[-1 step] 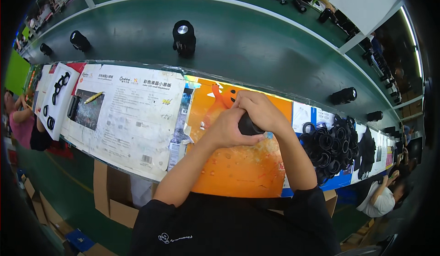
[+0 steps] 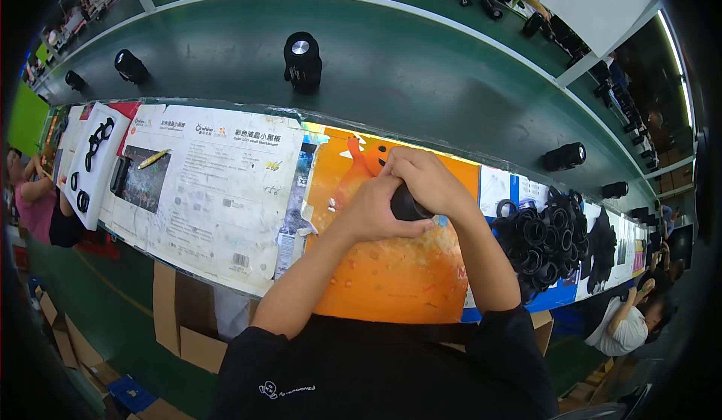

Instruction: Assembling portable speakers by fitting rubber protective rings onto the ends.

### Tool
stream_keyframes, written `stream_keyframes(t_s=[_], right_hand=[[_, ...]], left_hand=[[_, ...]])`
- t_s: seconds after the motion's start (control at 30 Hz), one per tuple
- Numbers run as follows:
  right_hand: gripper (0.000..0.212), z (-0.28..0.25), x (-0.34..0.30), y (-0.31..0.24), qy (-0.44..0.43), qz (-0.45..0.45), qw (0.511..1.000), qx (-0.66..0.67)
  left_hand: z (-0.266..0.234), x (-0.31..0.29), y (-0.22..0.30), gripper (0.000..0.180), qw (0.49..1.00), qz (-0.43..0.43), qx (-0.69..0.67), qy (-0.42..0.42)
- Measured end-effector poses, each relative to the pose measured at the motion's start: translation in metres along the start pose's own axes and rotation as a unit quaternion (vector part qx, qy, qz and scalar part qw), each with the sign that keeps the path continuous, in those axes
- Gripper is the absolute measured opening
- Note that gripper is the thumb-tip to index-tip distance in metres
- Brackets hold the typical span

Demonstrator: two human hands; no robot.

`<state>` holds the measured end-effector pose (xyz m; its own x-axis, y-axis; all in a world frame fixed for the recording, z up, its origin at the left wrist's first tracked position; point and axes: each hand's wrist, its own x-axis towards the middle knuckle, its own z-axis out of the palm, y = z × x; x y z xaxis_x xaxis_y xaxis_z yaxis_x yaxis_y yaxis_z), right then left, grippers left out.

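Both hands close round a black cylindrical object (image 2: 409,205) above an orange printed sheet (image 2: 391,281) on the bench. My left hand (image 2: 376,213) wraps its near left side, the thumb stretched along the lower edge. From the upper right, my right hand (image 2: 427,181) curls over the top, its fingers meeting those of the left. Only a dark rounded part shows between the hands; the rest is covered, so its exact kind cannot be made out. To the right of my right forearm lies a heap of black rings (image 2: 541,239).
A green conveyor belt (image 2: 421,66) runs behind the bench, carrying black cylinders like the one with a silver disc (image 2: 302,63). To the left are a white printed sheet (image 2: 210,187), a yellow pen (image 2: 153,160) and a white tray (image 2: 94,194) with black parts. Cardboard boxes (image 2: 201,350) stand below.
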<state>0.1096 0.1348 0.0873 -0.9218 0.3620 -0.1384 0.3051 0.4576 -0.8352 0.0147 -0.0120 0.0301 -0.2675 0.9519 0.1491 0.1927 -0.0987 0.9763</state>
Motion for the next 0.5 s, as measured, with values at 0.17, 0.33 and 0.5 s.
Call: stream_keyframes(t_s=[0.17,0.33,0.5], right_hand=[[0.045,0.001,0.012,0.007,-0.003,0.041,0.985,0.166],[0.048,0.032,-0.013,0.031,0.118,0.001,0.945,0.306],[0.038,0.078,-0.048,0.054,0.131,0.045,0.941,0.308]], left_hand=[[-0.003,0.006,-0.008,0.079,0.999,0.053,0.001,0.011],[-0.013,0.000,-0.047,0.071,0.937,-0.045,-0.333,0.095],[-0.021,0.001,-0.041,0.062,0.829,-0.001,-0.538,0.150]])
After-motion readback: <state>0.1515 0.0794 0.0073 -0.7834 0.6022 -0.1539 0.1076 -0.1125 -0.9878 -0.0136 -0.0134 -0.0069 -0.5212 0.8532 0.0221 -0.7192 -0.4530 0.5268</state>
